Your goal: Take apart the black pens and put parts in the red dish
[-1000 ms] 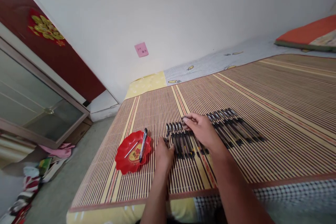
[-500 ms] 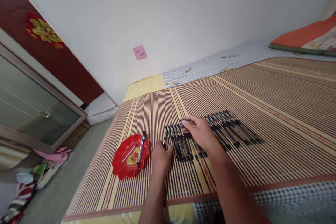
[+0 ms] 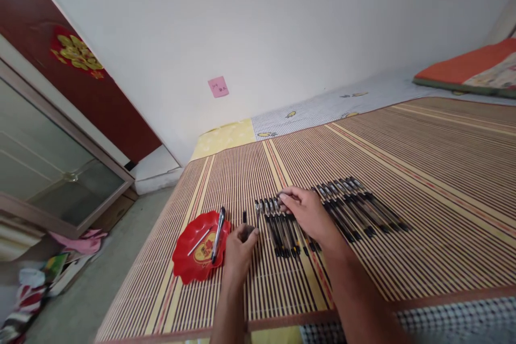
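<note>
My left hand point(image 3: 237, 252) is closed beside the red plate, with the dark end of a black pen point(image 3: 244, 217) sticking up from its fingers. A thin dark stick point(image 3: 258, 219) shows by its thumb. My right hand point(image 3: 308, 212) reaches over the row of pens, thumb and fingers pinched together near the caps; what lies between them is hidden. To its left lie several black pens point(image 3: 278, 231) side by side, and to its right several more pens point(image 3: 355, 212). The scalloped red plate point(image 3: 183, 242) bears a clear-barrelled pen point(image 3: 218, 234) and a thin white stick point(image 3: 199, 242).
A striped bamboo mat point(image 3: 226, 183) covers the bed. An orange folded quilt point(image 3: 463, 67) lies at the far right. A pink note point(image 3: 218, 86) is stuck to the white wall point(image 3: 282, 21). Clothes point(image 3: 28, 295) lie on the floor at left, beside a glass-panelled cabinet door point(image 3: 60, 166).
My left hand has shifted slightly left, away from the pen row, and the pen end in it now points more upright. My right hand stays over the row. The view has tilted slightly.
</note>
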Demonstrator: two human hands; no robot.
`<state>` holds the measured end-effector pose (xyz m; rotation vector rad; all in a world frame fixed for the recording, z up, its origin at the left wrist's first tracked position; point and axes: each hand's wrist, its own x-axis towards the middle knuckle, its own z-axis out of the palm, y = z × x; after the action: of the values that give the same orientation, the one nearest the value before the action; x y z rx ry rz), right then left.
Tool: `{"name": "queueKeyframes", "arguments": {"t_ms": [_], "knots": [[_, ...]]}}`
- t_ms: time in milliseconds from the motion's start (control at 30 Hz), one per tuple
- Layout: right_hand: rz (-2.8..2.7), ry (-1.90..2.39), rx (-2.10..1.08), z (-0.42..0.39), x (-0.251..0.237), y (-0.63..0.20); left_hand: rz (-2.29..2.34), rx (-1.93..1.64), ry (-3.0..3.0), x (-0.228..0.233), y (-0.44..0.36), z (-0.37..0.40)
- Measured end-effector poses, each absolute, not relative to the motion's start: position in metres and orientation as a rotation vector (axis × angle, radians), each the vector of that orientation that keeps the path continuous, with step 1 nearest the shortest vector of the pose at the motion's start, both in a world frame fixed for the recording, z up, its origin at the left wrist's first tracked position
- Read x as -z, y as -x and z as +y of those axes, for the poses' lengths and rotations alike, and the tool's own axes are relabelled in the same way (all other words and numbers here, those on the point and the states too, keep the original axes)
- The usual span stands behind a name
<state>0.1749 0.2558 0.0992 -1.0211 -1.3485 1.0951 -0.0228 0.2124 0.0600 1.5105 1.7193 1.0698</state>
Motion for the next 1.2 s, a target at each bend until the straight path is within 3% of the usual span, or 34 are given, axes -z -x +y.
{"name": "queueKeyframes", "arguments": {"t_ms": [167, 667, 967, 1200], "knots": [[-1.374, 0.979, -1.212, 0.255, -0.095, -0.165, 1.378, -1.219, -1.267, -0.076, 0.015, 0.200], [-1.387, 0.820, -1.449, 0.244, -0.108, -0.155, 1.225, -1.300, -1.207, -0.093, -0.002, 0.192], [-1.364, 0.796, -1.409, 0.243, -0.111, -0.156, 1.118, -1.240, -1.158, -0.095, -0.004, 0.189], [-0.868, 0.723, -1.226, 0.244, -0.122, -0.171, 1.081, -1.246, -1.062, -0.089, -0.001, 0.189]]}}
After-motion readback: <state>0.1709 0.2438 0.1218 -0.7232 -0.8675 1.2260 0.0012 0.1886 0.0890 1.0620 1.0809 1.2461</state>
